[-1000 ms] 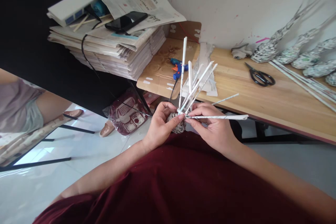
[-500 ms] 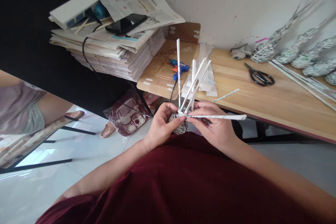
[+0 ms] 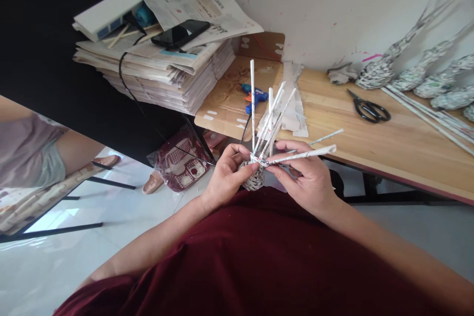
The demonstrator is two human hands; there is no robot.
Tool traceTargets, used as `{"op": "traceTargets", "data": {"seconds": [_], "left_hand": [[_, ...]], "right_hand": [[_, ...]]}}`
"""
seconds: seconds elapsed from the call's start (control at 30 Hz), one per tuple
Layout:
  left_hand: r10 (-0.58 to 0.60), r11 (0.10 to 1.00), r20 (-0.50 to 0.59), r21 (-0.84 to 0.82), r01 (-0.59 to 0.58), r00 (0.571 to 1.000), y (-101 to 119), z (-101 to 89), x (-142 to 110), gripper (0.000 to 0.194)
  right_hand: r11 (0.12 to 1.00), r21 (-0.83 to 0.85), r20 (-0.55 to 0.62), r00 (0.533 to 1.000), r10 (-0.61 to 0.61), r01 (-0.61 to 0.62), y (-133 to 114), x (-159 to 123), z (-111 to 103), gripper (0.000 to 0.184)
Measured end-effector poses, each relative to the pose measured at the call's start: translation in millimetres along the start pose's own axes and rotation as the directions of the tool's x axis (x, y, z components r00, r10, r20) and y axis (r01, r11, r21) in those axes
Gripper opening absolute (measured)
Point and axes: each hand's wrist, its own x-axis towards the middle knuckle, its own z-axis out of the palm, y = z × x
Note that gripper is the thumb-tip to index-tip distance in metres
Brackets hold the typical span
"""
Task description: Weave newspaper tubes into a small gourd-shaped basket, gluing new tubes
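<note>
A small woven piece of rolled newspaper [image 3: 254, 181] is held in front of my maroon shirt, over the bench's near edge. Several white paper tubes [image 3: 253, 103] fan upward out of its top. My left hand [image 3: 230, 173] pinches the rim of the weave from the left, thumb on top. On the other side my right hand [image 3: 305, 170] has its thumb and fingers about a paper tube [image 3: 307, 154] that points right and slightly up. A thinner tube [image 3: 329, 135] sticks out behind the right fingers. My left fingers partly hide the woven body.
Black-handled scissors [image 3: 369, 110] lie on the wooden bench [image 3: 326, 103], near loose paper tubes [image 3: 425, 108] and several woven pieces [image 3: 377, 71]. A blue glue gun [image 3: 255, 101] rests on cardboard. Left stands a newspaper stack [image 3: 166, 79] with a phone [image 3: 180, 33]. Another person's leg [image 3: 79, 150] shows at far left.
The right-hand tube has swung from nearly level to slanting upward, its tip shifting left. My right fingers have spread a little. The upright tubes have tilted slightly; my left hand keeps its hold.
</note>
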Motion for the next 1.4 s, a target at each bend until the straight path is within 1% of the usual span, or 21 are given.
{"op": "traceTargets", "data": {"seconds": [0.17,0.3,0.37,0.5,0.63,0.77,0.87,0.93,1.1,1.27,1.4], "left_hand": [[0.007,1.000,0.050,-0.013,-0.006,0.999,-2,-2.5,0,0.027],[0.009,1.000,0.053,0.016,-0.009,0.999,-3,-3.3,-2,0.026],[-0.017,0.999,0.045,0.041,0.015,0.999,-3,-3.4,-2,0.030],[-0.079,0.992,0.032,0.101,0.076,0.996,-1,-3.7,-1,0.043],[-0.094,0.989,0.014,0.118,0.091,0.996,-4,-5.1,1,0.050],[-0.095,0.993,-0.003,0.067,0.095,0.995,-11,-5.9,2,0.051],[-0.097,0.994,-0.066,0.050,0.100,0.993,-16,-4.3,4,0.053],[-0.119,0.991,-0.088,0.047,0.124,0.989,-18,-2.5,4,0.053],[-0.158,0.986,-0.042,-0.064,0.156,0.986,-21,1.0,5,0.040],[-0.194,0.972,-0.050,-0.144,0.185,0.980,-20,2.7,6,0.036],[-0.204,0.968,-0.073,-0.164,0.190,0.976,-19,3.5,7,0.035]], "right_hand": [[1.000,-0.008,-0.013,0.999,-0.031,0.031,0,0,1,0.012],[1.000,-0.018,-0.029,0.999,-0.017,0.017,2,0,2,0.011],[0.999,-0.026,-0.024,1.000,-0.020,0.019,3,-1,3,0.012],[1.000,-0.021,-0.026,1.000,-0.002,0.001,4,-2,4,0.010],[1.000,-0.018,-0.032,0.999,0.004,-0.005,3,-2,5,0.008],[0.998,-0.055,-0.038,0.999,-0.021,0.019,4,-2,6,0.009],[0.997,-0.068,-0.030,0.999,-0.024,0.022,4,-2,8,0.009],[0.997,-0.075,-0.026,0.999,-0.027,0.025,4,-2,9,0.010],[0.997,-0.081,-0.001,1.000,-0.017,0.017,3,-3,11,0.011],[0.998,-0.062,0.038,0.999,0.001,0.001,4,-5,12,0.010],[0.998,-0.058,0.058,0.998,-0.016,0.020,5,-6,12,0.012]]}}
